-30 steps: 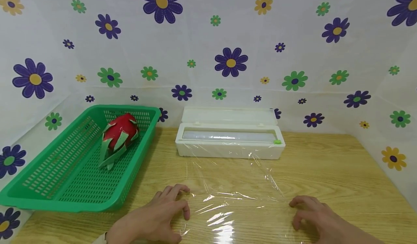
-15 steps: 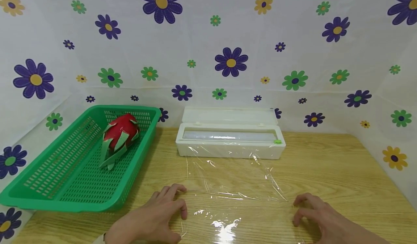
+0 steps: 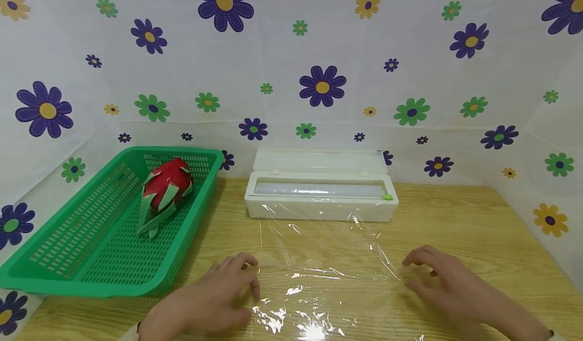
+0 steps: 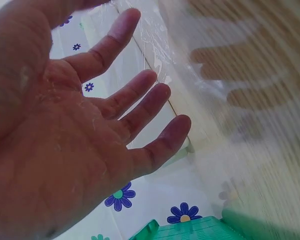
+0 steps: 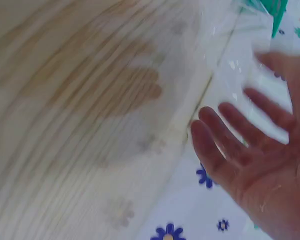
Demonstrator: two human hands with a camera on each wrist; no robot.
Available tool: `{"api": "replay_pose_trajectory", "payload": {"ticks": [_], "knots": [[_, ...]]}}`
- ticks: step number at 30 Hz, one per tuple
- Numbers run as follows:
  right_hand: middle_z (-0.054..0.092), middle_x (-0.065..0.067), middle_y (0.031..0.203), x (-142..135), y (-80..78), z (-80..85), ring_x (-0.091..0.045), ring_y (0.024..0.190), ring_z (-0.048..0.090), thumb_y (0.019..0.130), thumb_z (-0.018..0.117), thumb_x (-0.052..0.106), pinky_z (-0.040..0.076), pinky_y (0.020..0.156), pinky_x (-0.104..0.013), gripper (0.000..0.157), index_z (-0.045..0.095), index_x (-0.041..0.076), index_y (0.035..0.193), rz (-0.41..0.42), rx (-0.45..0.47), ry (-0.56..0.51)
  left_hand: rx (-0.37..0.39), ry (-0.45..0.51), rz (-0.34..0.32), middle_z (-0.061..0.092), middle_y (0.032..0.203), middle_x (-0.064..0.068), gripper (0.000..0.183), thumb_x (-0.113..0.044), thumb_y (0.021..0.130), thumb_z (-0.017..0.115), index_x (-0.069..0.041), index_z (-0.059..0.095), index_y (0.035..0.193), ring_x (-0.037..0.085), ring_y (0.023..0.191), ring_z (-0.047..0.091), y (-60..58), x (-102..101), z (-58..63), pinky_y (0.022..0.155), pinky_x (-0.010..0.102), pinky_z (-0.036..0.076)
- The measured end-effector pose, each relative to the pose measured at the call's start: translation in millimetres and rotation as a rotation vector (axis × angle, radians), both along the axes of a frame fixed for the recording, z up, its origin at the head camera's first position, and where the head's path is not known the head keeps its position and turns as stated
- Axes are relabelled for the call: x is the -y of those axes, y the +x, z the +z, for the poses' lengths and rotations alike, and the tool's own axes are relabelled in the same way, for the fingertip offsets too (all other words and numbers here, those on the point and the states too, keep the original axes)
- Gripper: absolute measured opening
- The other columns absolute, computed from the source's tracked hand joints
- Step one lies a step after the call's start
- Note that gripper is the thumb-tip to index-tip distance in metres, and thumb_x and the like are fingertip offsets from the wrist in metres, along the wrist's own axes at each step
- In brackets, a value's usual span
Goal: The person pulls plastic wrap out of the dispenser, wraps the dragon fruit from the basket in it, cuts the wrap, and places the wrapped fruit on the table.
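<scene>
A clear sheet of cling film [image 3: 319,272] stretches over the wooden table from a white dispenser box [image 3: 282,210]. The box's lid [image 3: 321,161] stands up, and the film roll [image 3: 319,189] shows inside. My left hand [image 3: 205,298] is beside the film's left edge, its fingers loosely bent and spread. Beside the right edge is my right hand [image 3: 448,283], fingers loosely bent and holding nothing visible. Both wrist views show palms with parted fingers: the left palm [image 4: 65,145] and the slightly blurred right palm [image 5: 270,175]. Whether any fingertip touches the film is unclear.
At the left, a green plastic basket [image 3: 182,252] holds a red dragon fruit [image 3: 168,184] with green scales. A small green slider [image 3: 387,197] sits at the box's right end. Flowered white cloth [image 3: 273,52] lines the back and sides of the wooden table [image 3: 478,229].
My right hand has moved up and slightly left, away from the front of the table. The left hand has shifted only slightly. The glints on the film have changed shape.
</scene>
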State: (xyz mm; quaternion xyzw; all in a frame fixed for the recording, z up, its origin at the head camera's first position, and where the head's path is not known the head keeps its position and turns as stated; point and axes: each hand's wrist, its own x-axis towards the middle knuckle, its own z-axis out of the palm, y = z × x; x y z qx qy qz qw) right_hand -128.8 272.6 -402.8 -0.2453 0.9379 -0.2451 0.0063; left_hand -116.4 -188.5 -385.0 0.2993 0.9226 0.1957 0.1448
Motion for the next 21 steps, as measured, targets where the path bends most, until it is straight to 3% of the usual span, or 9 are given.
{"api": "replay_pose_trajectory", "payload": {"ticks": [4, 8, 13, 21], "knots": [[0.075, -0.001, 0.102, 16.8, -18.6, 1.1, -0.008, 0.081, 0.068, 0.097, 0.071, 0.023, 0.053, 0.064, -0.022, 0.026, 0.070, 0.005, 0.115, -0.166, 0.035, -0.123, -0.095, -0.001, 0.004, 0.051, 0.138, 0.004, 0.019, -0.021, 0.088, 0.072, -0.030, 0.061, 0.100, 0.029, 0.126, 0.052, -5.2, -5.1, -0.6, 0.096, 0.059, 0.046], [0.076, -0.001, 0.095, 26.0, -36.9, -0.9, -0.008, 0.077, 0.066, 0.098, 0.068, 0.030, 0.051, 0.063, -0.022, 0.029, 0.074, 0.006, 0.114, -0.271, 0.144, -0.155, -0.145, -0.006, 0.009, 0.054, 0.136, 0.004, 0.019, -0.024, 0.092, 0.069, -0.023, 0.063, 0.110, 0.029, 0.125, 0.054, -8.9, -11.2, -3.2, 0.094, 0.058, 0.048], [0.076, 0.001, 0.088, 33.9, -51.2, -4.9, -0.011, 0.075, 0.066, 0.099, 0.068, 0.032, 0.049, 0.062, -0.024, 0.028, 0.076, 0.009, 0.113, -0.293, 0.212, -0.199, -0.150, -0.017, 0.023, 0.056, 0.136, 0.004, 0.030, -0.026, 0.092, 0.070, -0.017, 0.065, 0.121, 0.030, 0.124, 0.055, -11.4, -12.8, -3.8, 0.096, 0.062, 0.048], [0.072, -0.001, 0.082, 42.9, -61.3, -11.5, -0.012, 0.073, 0.063, 0.100, 0.065, 0.021, 0.049, 0.057, -0.023, 0.019, 0.075, 0.007, 0.106, -0.319, 0.248, -0.300, -0.086, -0.026, 0.005, 0.058, 0.135, 0.001, 0.024, -0.028, 0.094, 0.069, -0.022, 0.066, 0.117, 0.032, 0.125, 0.053, -12.0, -8.6, -6.6, 0.096, 0.066, 0.046]]}}
